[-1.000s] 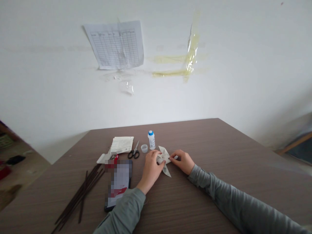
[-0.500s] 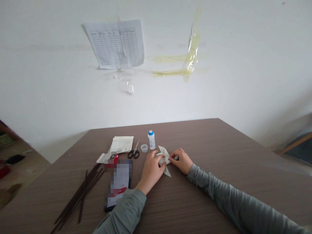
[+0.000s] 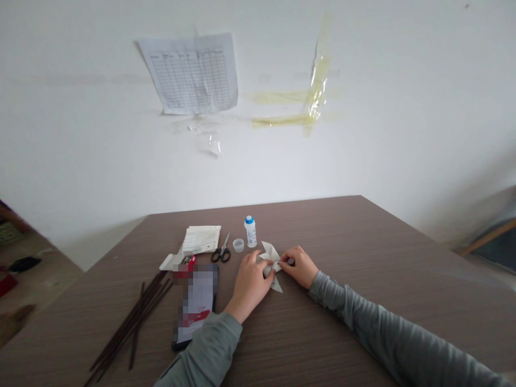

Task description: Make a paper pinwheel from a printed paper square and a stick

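A folded white paper shape (image 3: pixel 271 252) with pointed flaps lies on the brown table (image 3: pixel 363 258) in front of me. My left hand (image 3: pixel 250 280) rests on its left side, fingers curled and pinching the paper. My right hand (image 3: pixel 299 266) pinches the paper's right edge with thumb and fingertips. Both hands are closed on the same piece. Much of the paper's middle is hidden under my fingers.
Behind the paper stand a small white bottle with a blue cap (image 3: pixel 250 231) and a clear cap (image 3: pixel 238 245). Scissors (image 3: pixel 221 252) and a stack of folded paper (image 3: pixel 201 239) lie to the left. A phone (image 3: pixel 195 303) and dark sticks (image 3: pixel 133 320) lie nearer left.
Both hands have shifted slightly closer together on the paper, and its lower point has been drawn in a little. Nothing else on the table moved.
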Motion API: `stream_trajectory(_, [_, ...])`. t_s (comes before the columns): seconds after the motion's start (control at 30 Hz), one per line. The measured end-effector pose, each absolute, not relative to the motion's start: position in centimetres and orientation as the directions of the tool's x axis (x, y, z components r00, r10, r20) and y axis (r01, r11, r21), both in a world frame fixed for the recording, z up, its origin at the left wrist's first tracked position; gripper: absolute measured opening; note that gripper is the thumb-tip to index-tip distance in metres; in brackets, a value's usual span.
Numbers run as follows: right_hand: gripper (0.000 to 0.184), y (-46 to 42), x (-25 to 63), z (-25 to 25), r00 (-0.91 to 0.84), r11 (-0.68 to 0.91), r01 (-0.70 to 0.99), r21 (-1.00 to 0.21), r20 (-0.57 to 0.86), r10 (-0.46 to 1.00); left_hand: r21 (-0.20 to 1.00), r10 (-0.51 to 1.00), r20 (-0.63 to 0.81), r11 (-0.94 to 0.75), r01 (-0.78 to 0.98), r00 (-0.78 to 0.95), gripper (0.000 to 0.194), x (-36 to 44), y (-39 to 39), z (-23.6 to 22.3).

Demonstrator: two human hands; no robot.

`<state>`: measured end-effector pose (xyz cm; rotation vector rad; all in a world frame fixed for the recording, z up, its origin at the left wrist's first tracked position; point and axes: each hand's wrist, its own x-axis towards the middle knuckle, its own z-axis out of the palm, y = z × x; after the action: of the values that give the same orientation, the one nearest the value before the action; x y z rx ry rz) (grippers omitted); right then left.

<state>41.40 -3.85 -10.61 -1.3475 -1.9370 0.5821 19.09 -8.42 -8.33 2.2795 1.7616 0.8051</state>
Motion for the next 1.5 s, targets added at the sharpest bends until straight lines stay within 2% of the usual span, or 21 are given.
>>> stream_trajectory(0.17, [0.019,-3.9,41.3,-10.4,-0.211,0.345,0.618,-0.707,0.273,0.939,0.494,0.918,0.377,-0.315,0.810,0.127,0.026,18.9,-8.1,-9.1])
stream_trajectory(0.33, [0.021,-4.0,41.2,-10.1,-0.199,0.320,0.622,-0.715,0.250,0.947,0.488,0.909,0.388,-0.341,0.804,0.150,0.036,18.7,-7.8,-9.6])
stream_trajectory(0.73, [0.019,-3.6,41.3,-11.0,-0.195,0.367,0.612,-0.701,0.316,0.928,0.377,0.938,0.295,-0.288,0.880,0.180,0.016,19.2,-8.8,-7.4])
stream_trajectory(0.9, [0.018,-3.3,41.2,-11.2,-0.209,0.387,0.623,-0.680,0.332,0.920,0.390,0.948,0.269,-0.268,0.881,0.169,0.017,19.0,-8.9,-7.2])
stream_trajectory(1.1, [0.021,-3.2,40.9,-11.1,-0.213,0.371,0.638,-0.674,0.309,0.927,0.424,0.933,0.318,-0.298,0.855,0.168,0.012,18.5,-8.2,-8.0])
stream_trajectory(1.3, [0.020,-3.2,41.1,-11.2,-0.218,0.374,0.625,-0.685,0.306,0.927,0.454,0.958,0.243,-0.253,0.854,0.154,0.019,18.7,-8.3,-8.3])
stream_trajectory(1.5, [0.025,-3.2,41.0,-11.1,-0.201,0.373,0.625,-0.686,0.320,0.926,0.461,0.955,0.259,-0.254,0.850,0.145,0.029,18.6,-8.4,-8.2])
